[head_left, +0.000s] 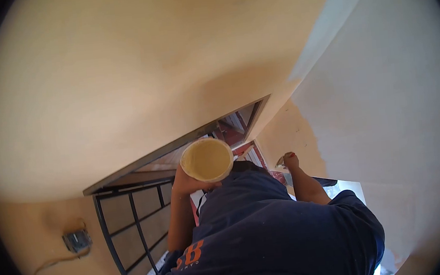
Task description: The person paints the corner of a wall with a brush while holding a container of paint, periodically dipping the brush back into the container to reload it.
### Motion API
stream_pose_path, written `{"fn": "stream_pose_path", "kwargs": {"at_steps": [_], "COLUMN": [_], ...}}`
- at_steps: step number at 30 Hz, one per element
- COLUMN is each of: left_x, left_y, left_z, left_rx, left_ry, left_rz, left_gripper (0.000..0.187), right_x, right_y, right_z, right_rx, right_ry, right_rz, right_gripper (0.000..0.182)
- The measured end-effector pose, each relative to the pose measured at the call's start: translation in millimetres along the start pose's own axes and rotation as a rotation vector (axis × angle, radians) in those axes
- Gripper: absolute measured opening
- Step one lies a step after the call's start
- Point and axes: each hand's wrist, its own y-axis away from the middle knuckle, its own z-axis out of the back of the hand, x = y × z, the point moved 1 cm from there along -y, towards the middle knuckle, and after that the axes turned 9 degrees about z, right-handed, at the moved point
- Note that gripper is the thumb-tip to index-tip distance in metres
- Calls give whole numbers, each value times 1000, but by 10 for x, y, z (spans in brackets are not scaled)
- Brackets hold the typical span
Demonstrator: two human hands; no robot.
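My left hand (195,184) is wrapped round a paint tub (207,161) in front of my chest. The tub's round mouth faces up and cream-yellow paint shows inside, with smears on the rim. Off to the right, my right hand (290,160) is closed round the handle of a paintbrush (281,162). The brush is small in this view and partly hidden by the fingers. It is held low near the wall on the right, apart from the tub.
A cream-painted wall (119,83) fills the upper left. The right wall (379,85) is mostly pale grey-white, with a cream patch (288,131). Below a framed opening (178,145) stands a black metal grille (135,220). An electrical box (77,240) with a cable sits at the left.
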Motion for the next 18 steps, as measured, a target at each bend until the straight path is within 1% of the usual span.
{"fn": "stream_pose_path", "kwargs": {"at_steps": [1, 3, 4, 5, 6, 7, 8, 9, 11, 12, 13, 14, 15, 17, 18], "left_x": [-22, -96, -47, -84, -149, -177, -92, -37, 7, -3, -30, -55, -44, 18, 30], "left_y": [34, 104, 143, 187, 234, 262, 305, 331, 399, 443, 470, 514, 559, 621, 650], "left_z": [10, 84, 146, 169, 170, 203, 265, 334, 439, 462, 470, 484, 501, 499, 504], "left_rx": [-26, -113, -126, -161, -194, -232, -263, -320, -298, -356, -373, -381, -417, -400, -418], "left_ry": [10, -37, -65, -56, -136, -215, -246, -244, -213, -218, -215, -216, -219, -152, -205], "left_rz": [10, -47, -52, -43, -34, -23, -46, -29, -118, -104, -182, -266, -264, -237, -237], "left_gripper": [100, 101, 102, 102, 101, 101, 101, 101, 101, 101, 102, 102, 102, 100, 101], "right_x": [54, 321, 475, 665, 893, 1125, 1398, 1692, 2284, 2509, 2750, 3123, 3368, 3712, 3879], "right_y": [48, 33, 30, 59, 120, 139, 179, 241, 412, 489, 575, 792, 928, 1140, 1279], "right_z": [25, 85, 97, 104, 148, 202, 237, 253, 342, 349, 386, 498, 563, 713, 808], "right_rx": [23, -11, 14, 2, -4, 34, 47, 68, 199, 238, 273, 309, 319, 384, 400], "right_ry": [17, 74, 90, 161, 225, 238, 131, 17, -86, -172, -258, -293, -302, -341, -336], "right_rz": [6, 161, 175, 316, 460, 483, 592, 697, 722, 758, 787, 711, 757, 773, 784], "right_gripper": [38, 36, 36, 33, 30, 30, 27, 24, 18, 16, 15, 15, 15, 17, 17]}}
